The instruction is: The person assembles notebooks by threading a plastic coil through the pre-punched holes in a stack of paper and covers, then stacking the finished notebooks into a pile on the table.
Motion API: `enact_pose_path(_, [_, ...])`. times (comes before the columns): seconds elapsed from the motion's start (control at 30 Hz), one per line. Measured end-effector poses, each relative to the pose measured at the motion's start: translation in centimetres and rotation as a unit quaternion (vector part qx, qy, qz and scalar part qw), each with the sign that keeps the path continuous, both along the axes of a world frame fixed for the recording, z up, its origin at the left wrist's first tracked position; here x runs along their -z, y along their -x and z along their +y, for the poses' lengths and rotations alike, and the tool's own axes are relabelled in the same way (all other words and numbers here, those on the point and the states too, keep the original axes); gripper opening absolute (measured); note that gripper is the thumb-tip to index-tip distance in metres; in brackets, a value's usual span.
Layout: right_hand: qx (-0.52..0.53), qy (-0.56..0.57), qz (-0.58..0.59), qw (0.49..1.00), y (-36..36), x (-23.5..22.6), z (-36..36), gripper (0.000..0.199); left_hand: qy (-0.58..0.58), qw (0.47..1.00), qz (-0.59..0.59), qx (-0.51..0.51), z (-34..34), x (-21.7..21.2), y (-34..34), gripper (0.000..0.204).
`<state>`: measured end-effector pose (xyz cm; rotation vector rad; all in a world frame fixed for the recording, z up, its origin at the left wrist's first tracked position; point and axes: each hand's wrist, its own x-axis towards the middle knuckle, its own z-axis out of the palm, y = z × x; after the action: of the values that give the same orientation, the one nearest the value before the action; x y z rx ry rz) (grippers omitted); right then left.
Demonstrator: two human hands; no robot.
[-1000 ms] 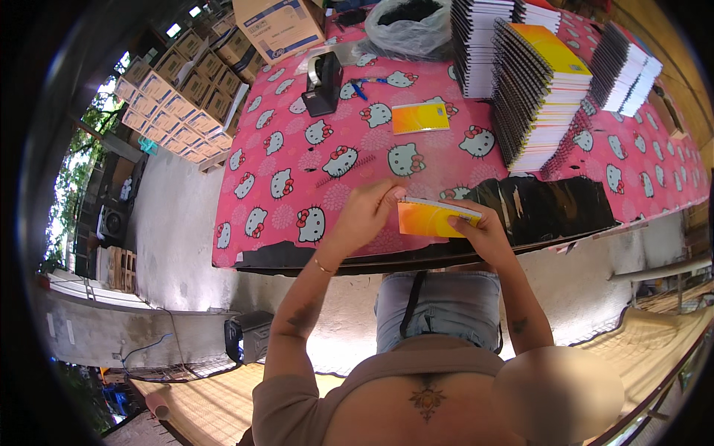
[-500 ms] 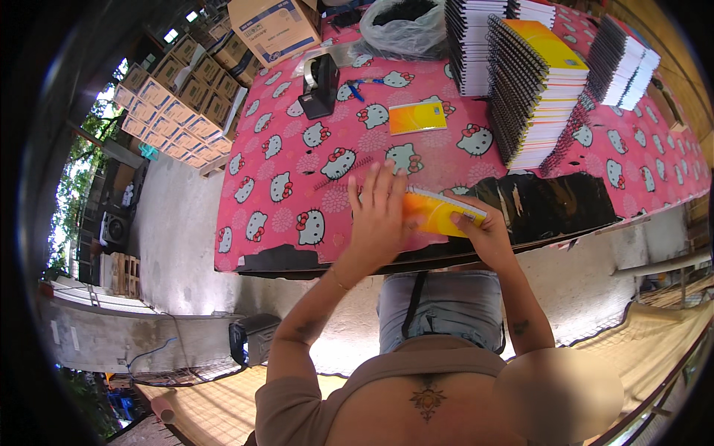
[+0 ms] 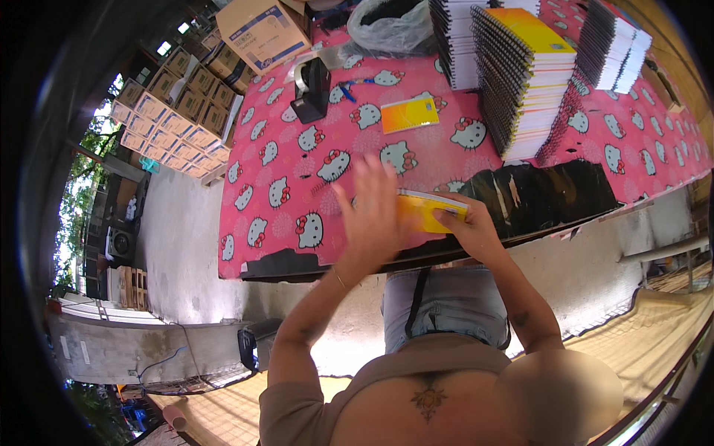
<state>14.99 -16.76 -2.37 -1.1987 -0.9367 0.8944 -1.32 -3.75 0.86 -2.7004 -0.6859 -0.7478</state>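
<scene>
A small yellow-orange notebook (image 3: 428, 213) is held low over the table's front edge, its long white-edged side facing away from me. My right hand (image 3: 474, 229) grips its right end, thumb on the cover. Over its left end is my left hand (image 3: 372, 215), fingers stretched out and smeared by motion; whether the palm touches the cover I cannot tell. Just left of those fingers a thin spiral binding coil (image 3: 323, 186) lies on the pink tablecloth (image 3: 286, 160). Farther back, a similar yellow-orange notebook (image 3: 410, 116) lies flat.
Tall stacks of spiral notebooks (image 3: 524, 93) stand at the back right. A black tape dispenser (image 3: 311, 93), blue pens (image 3: 348, 92), a clear plastic bag (image 3: 390, 33) and a cardboard box (image 3: 264, 33) are at the back left. Torn black covering (image 3: 539, 193) lines the front edge.
The view has shifted slightly. My left hand has swept a little over the notebook, its fingers now more blurred. My right hand keeps its grip, and the notebook's cover is tilted a bit differently.
</scene>
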Motion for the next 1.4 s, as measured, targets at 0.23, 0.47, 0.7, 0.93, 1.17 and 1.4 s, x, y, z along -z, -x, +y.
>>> enact_pose_path(0.23, [-0.027, 0.019, -0.013, 0.999, -0.2, 0.3, 0.1, 0.031, 0.009, 0.997, 0.078, 0.012, -1.7, 2.0, 1.1, 0.092])
enact_pose_path(0.47, [-0.019, 0.035, 0.025, 0.999, -0.1, 0.4, 0.0, 0.031, 0.062, 0.992, 0.071, 0.088, -2.3, 3.1, 1.6, 0.081])
enact_pose_path(0.7, [-0.045, 0.028, -0.089, 0.995, -0.6, -0.1, -0.1, 0.028, 0.18, 0.962, 0.02, 0.205, 1.4, -2.7, 0.0, 0.036])
enact_pose_path(0.93, [-0.04, 0.01, -0.109, 0.993, -0.3, 0.3, 0.0, 0.028, 0.203, 0.947, 0.027, 0.247, 1.7, -2.5, -0.2, 0.03])
enact_pose_path(1.17, [-0.048, 0.03, -0.113, 0.992, -0.6, 0.6, 0.0, 0.03, 0.277, 0.923, 0.012, 0.268, 2.2, -2.8, -0.4, 0.029])
enact_pose_path(1.4, [-0.037, 0.032, -0.116, 0.992, -0.5, 0.8, 0.1, 0.034, 0.383, 0.888, 0.035, 0.254, 2.9, -3.1, -0.7, 0.023])
